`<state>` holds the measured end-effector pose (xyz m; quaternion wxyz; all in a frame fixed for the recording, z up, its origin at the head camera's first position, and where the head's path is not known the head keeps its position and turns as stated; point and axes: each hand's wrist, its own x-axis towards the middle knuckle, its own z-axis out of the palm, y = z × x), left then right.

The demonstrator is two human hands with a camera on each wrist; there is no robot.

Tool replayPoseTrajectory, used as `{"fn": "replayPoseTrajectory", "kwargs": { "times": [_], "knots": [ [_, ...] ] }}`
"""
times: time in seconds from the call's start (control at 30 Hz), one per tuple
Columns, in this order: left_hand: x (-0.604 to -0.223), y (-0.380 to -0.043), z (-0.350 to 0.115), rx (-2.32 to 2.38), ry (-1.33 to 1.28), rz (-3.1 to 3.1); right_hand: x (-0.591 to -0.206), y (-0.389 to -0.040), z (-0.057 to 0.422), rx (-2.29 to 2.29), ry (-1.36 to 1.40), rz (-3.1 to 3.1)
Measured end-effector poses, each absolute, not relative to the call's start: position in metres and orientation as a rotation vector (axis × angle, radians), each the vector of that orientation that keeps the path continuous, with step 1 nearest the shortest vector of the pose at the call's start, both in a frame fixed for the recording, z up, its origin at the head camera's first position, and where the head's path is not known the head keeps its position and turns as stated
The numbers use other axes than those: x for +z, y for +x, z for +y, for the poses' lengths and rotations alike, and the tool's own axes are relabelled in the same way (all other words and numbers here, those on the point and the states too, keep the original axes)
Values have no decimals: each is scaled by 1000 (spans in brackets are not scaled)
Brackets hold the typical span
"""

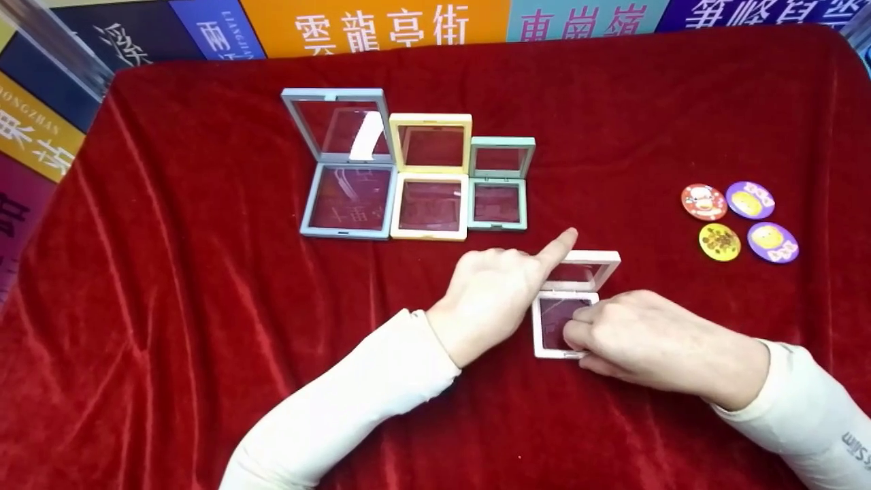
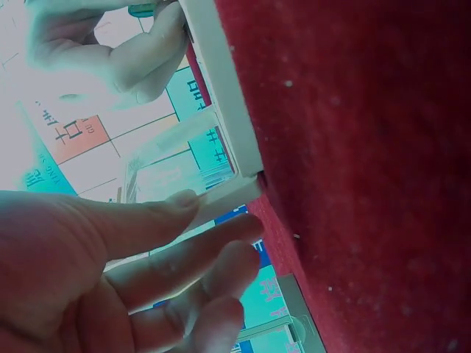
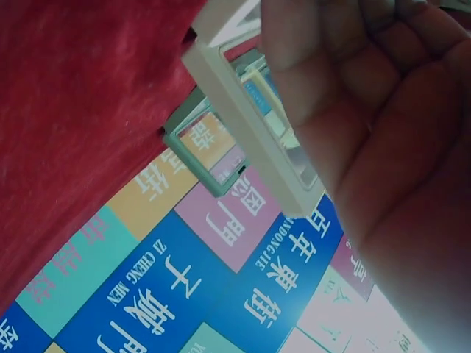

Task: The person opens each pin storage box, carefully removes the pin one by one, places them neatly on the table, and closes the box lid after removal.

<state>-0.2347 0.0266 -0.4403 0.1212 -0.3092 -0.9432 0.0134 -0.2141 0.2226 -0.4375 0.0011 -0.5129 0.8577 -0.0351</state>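
Note:
A small white hinged display case (image 1: 567,354) with clear film windows stands with its lid raised on the red cloth. My left hand (image 1: 491,289) is at the lid's left side; in the left wrist view its thumb and index finger pinch the lid's frame (image 2: 228,193). The right hand (image 1: 646,340) has its fingers curled over the right front part of the base, thumb at the front edge. In the left wrist view its fingertips are right at the base's rim. A sliver of green (image 2: 141,9) shows by those fingers; I cannot tell what it is.
Blue (image 1: 309,204), yellow (image 1: 395,211) and mint green (image 1: 522,204) cases stand with raised lids at the back. To the right lie several round badges: red (image 1: 704,201), yellow (image 1: 719,241) and purple (image 1: 772,241). Folds crease the red cloth (image 1: 170,286).

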Motion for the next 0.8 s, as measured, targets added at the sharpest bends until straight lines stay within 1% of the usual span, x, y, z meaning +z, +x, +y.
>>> {"fn": "replayPoseTrajectory", "kwargs": {
  "times": [0.13,0.3,0.37,0.57,0.8],
  "knots": [
    [-437,-234,29,69,-890,-2856,-439,-214,222,-145,-1584,2685],
    [-435,-227,31,216,-744,-2926,-438,-215,222,-168,-1526,2672],
    [-436,-224,31,320,-735,-2943,-437,-216,221,-172,-1506,2670],
    [-432,-223,36,620,-913,-3153,-434,-220,222,-179,-1434,2659],
    [-424,-225,38,814,-1051,-3412,-437,-221,222,-163,-1347,2758]
  ]
}}
